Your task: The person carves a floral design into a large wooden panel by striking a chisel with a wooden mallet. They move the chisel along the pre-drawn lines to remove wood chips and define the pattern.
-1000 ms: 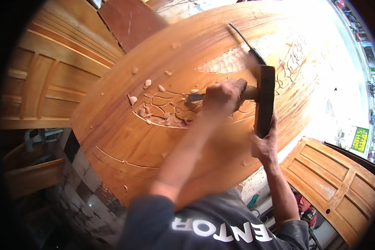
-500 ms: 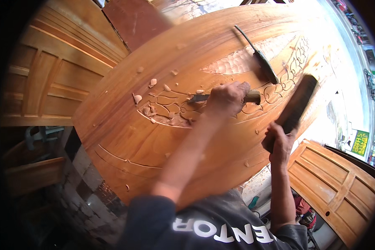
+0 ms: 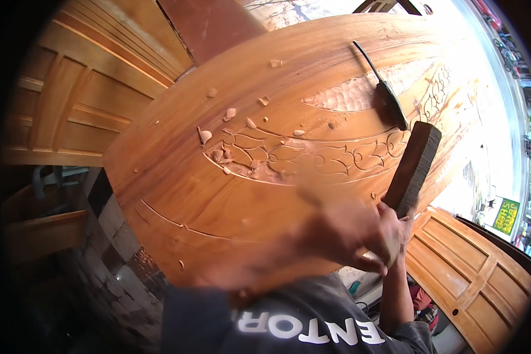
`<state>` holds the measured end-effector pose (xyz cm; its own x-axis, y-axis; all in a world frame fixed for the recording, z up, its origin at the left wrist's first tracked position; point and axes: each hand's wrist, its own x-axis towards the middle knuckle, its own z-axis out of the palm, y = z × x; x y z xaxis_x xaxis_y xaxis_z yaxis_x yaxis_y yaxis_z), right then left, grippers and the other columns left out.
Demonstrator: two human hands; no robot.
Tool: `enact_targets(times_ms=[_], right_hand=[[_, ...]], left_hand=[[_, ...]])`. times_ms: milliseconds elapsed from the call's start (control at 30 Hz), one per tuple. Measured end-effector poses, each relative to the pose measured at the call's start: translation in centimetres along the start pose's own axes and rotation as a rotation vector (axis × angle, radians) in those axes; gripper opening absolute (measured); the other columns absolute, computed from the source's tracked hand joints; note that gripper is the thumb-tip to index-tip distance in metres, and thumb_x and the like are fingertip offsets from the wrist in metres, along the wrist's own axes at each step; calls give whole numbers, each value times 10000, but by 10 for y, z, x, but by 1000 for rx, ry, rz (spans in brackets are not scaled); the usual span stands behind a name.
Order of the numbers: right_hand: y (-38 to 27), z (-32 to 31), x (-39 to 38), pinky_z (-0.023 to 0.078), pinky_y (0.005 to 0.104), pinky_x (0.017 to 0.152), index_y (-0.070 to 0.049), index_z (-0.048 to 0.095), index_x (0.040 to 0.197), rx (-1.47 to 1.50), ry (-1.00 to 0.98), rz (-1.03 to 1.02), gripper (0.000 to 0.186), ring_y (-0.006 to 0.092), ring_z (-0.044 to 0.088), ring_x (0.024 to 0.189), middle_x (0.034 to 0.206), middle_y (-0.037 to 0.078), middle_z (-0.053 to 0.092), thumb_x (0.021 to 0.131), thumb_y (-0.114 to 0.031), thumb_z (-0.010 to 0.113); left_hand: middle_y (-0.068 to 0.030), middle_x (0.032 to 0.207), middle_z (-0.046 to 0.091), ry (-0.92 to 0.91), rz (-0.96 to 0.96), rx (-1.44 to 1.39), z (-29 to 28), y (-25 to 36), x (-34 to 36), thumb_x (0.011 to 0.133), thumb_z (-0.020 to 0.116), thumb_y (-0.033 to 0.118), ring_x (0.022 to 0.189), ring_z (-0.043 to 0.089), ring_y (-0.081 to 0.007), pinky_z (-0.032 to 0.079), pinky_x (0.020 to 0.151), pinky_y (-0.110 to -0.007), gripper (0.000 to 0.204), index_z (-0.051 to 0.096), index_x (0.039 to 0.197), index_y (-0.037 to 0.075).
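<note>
Blurred by motion, my left hand (image 3: 351,233) is curled round the chisel (image 3: 310,194), whose blade is a faint smear. Just beyond it my right hand (image 3: 402,230) grips a dark wooden block mallet (image 3: 413,162), held upright at a slant over the large wooden panel (image 3: 177,135). The panel bears a carved band of leafy scrolls (image 3: 348,153) with pale wood chips (image 3: 224,156) at its left end, and a scalloped, hollowed patch (image 3: 342,94) higher up. A dark tool with a long curved shank (image 3: 389,103) lies across that patch, clear of my hands.
Wooden panelled doors stand at the left (image 3: 71,106) and lie at the lower right (image 3: 466,271). A plastic stool (image 3: 47,180) is at the left, near a tiled surface (image 3: 109,259). A reddish board (image 3: 212,26) is behind the panel, and a bright street runs along the right edge.
My left hand has swung down and toward me with the chisel, off the carved band. The mallet has moved right, then lower, with my right hand.
</note>
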<state>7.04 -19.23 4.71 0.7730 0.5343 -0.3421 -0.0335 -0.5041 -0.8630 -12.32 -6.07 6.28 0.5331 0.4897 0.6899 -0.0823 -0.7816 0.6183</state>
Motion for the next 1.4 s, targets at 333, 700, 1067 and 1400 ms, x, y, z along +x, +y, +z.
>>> enact_targets(times_ms=[333,700,1067,1400], right_hand=[[-117,42,14,576,351,794,-53,358,1608,-237,-336,-525,858,197,680,931,1098,124,684,845,22,744],[-289,196,26,594,336,744,-3,675,1262,-8,-508,-980,376,189,731,796,941,101,761,929,-136,785],[-357,336,56,574,466,946,-227,481,1592,-662,-1072,-1502,791,357,714,1153,1251,163,735,867,35,657],[-353,345,46,553,460,916,-251,511,1560,-733,-941,-1765,750,318,723,1108,1211,149,736,873,-15,697]], left_hand=[[-65,797,541,1130,-681,-573,-128,-146,35,975,740,493,501,517,-161,391,403,-299,487,476,1081,98],[-22,720,537,1205,-630,-428,-119,-164,35,1052,693,361,417,453,-98,314,364,-241,256,580,1115,139],[-18,721,531,1344,-573,-473,-116,-157,28,968,714,95,419,431,-102,351,382,-258,230,537,1113,78],[-16,694,510,1328,-610,-518,-117,-164,13,998,684,174,427,425,-103,348,401,-261,202,492,1019,118]])
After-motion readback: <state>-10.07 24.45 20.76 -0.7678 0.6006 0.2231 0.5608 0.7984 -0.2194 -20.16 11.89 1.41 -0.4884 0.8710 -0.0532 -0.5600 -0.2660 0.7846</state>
